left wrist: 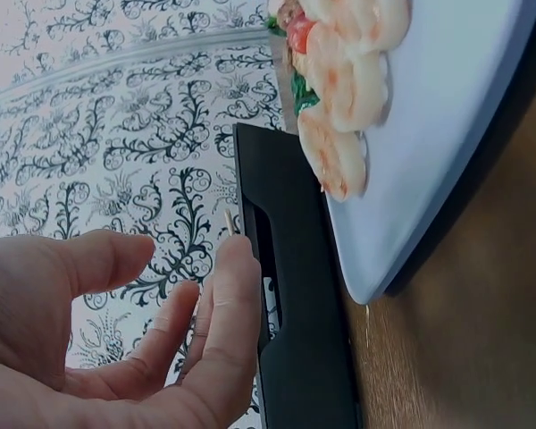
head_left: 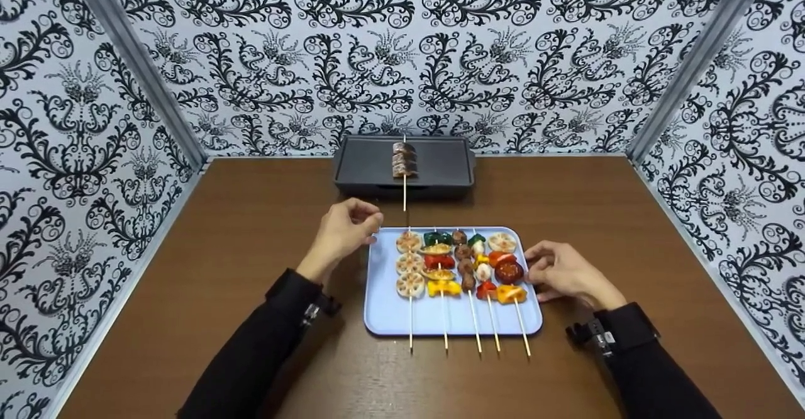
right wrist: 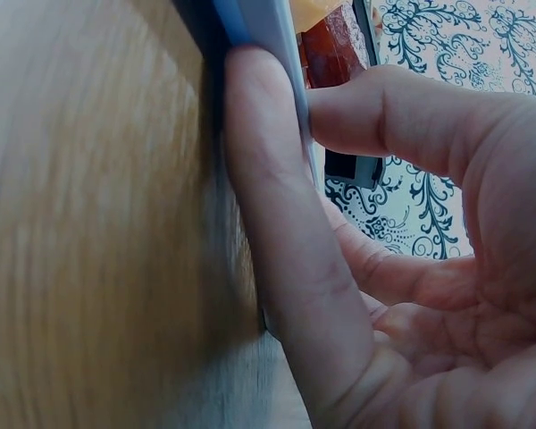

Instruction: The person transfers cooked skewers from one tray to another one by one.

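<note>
A light blue tray lies on the table with several skewers side by side: lotus root slices, shells with pepper pieces, brown meatballs, and mixed vegetables. At its right edge my right hand pinches the rim, thumb on top, as the right wrist view shows. My left hand hovers beside the tray's far left corner; in the left wrist view its thumb stands apart from the loosely bent fingers, with nothing held.
Behind the tray stands a dark grill plate near the patterned back wall. One skewer of browned, sliced food lies across it, its stick sticking out over the front edge. Brown wooden table surface surrounds the tray.
</note>
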Demonstrator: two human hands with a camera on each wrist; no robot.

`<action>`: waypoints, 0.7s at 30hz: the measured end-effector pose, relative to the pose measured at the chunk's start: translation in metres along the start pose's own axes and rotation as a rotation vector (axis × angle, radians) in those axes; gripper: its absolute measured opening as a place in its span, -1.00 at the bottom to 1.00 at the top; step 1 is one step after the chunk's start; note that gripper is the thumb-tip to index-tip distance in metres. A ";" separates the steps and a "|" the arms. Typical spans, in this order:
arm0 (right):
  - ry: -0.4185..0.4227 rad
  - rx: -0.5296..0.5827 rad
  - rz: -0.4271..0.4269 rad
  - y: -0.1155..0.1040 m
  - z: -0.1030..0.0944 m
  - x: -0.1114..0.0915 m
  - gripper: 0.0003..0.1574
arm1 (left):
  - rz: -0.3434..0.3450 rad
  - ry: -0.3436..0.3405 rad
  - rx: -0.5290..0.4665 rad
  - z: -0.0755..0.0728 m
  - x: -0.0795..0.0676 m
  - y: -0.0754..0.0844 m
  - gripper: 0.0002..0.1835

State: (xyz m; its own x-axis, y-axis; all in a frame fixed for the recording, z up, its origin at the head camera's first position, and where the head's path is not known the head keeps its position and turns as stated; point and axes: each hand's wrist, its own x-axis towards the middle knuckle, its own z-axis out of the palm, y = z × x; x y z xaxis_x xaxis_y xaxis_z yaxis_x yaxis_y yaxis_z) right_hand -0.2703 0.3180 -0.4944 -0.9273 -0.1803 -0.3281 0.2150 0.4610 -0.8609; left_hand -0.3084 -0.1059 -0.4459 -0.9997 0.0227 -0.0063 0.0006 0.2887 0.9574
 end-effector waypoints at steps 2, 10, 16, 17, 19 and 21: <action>-0.012 0.000 -0.014 0.000 0.000 0.001 -0.43 | -0.002 -0.001 -0.022 -0.001 0.003 0.000 -0.76; -0.008 -0.001 -0.024 -0.001 -0.001 -0.002 -0.41 | -0.017 -0.031 -0.094 0.007 0.025 0.002 -0.71; -0.004 -0.005 -0.021 -0.003 0.002 -0.002 -0.41 | -0.056 -0.052 -0.166 0.012 0.036 0.005 -0.69; -0.004 -0.003 -0.024 -0.003 0.002 -0.001 -0.41 | -0.061 -0.057 -0.173 0.013 0.038 0.005 -0.69; -0.003 -0.001 -0.027 -0.002 0.002 -0.001 -0.41 | -0.071 -0.068 -0.185 0.016 0.041 0.005 -0.69; -0.002 0.000 -0.027 -0.002 0.001 -0.001 -0.40 | -0.078 -0.080 -0.198 0.018 0.045 0.006 -0.69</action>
State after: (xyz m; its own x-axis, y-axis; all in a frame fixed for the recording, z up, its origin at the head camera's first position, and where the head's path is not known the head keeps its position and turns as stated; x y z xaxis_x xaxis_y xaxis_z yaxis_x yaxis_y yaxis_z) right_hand -0.2696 0.3158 -0.4926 -0.9321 -0.1949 -0.3053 0.1897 0.4555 -0.8698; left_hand -0.3525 -0.0853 -0.4455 -0.9915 0.0852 -0.0981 -0.0895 0.0997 0.9910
